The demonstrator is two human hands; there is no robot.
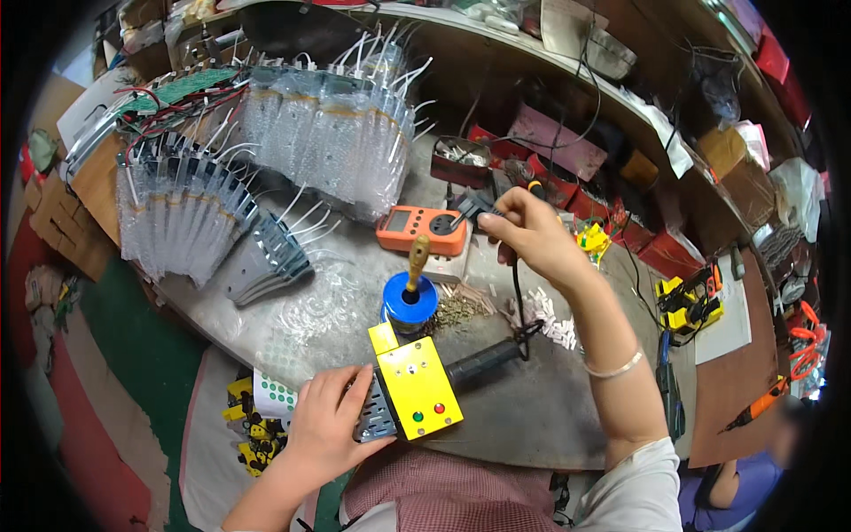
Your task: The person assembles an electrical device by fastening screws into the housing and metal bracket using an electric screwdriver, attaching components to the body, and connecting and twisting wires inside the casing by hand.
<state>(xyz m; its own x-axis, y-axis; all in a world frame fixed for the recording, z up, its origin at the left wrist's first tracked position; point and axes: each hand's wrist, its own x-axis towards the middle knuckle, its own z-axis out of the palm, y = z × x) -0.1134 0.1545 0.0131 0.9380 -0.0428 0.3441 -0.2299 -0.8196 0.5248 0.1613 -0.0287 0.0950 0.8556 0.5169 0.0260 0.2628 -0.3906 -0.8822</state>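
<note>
My left hand [324,426] is closed around the perforated grey metal part of a yellow box-like device [417,386], holding it at the table's near edge. The device has a green and a red button or light and a black handle [486,362] pointing right. Raised at the back, my right hand [542,235] pinches a black power plug [476,206], whose cord hangs down toward the handle. The plug is over the round socket of an orange meter [408,229]; whether its pins touch the socket cannot be made out.
Bubble-wrapped parts [319,133] with white wires fill the back left. A blue spool [409,306] with a wooden-handled tool [417,259] stands mid-table, near small white pieces [554,321]. Red bins [669,255] line the back right. A person in purple [745,492] sits at the lower right.
</note>
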